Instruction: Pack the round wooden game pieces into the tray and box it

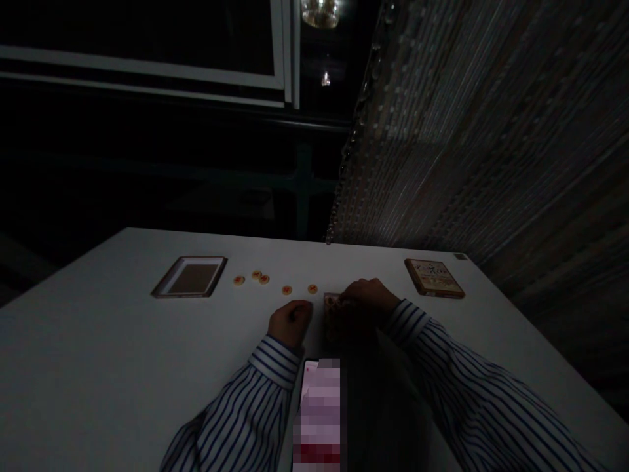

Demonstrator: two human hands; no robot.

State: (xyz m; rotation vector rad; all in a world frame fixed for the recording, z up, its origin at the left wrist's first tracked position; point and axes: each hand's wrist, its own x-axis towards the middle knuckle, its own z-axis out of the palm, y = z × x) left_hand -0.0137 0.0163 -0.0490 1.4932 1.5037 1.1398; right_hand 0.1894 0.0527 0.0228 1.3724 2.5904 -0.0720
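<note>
My left hand (291, 322) is closed with its fingers curled, just left of an open box (330, 331) of round xiangqi pieces; whatever it may hold is hidden. Over the right part of that box lies my right hand (372, 298), fingers bent down and together at the pieces, their tips out of sight. Beyond my left hand a xiangqi piece (313, 288) with a red mark lies flat on the white table (230, 354). Several more round pieces (287, 290) are spread to its left, two of them touching. Dim light blurs the box's contents.
An open, shallow tray or lid (215, 283) rests at the back left. At the back right is a flat box (435, 278) with a printed top. A lit phone (309, 387) lies near me, its screen blurred. A bead curtain (417, 164) hangs along the right.
</note>
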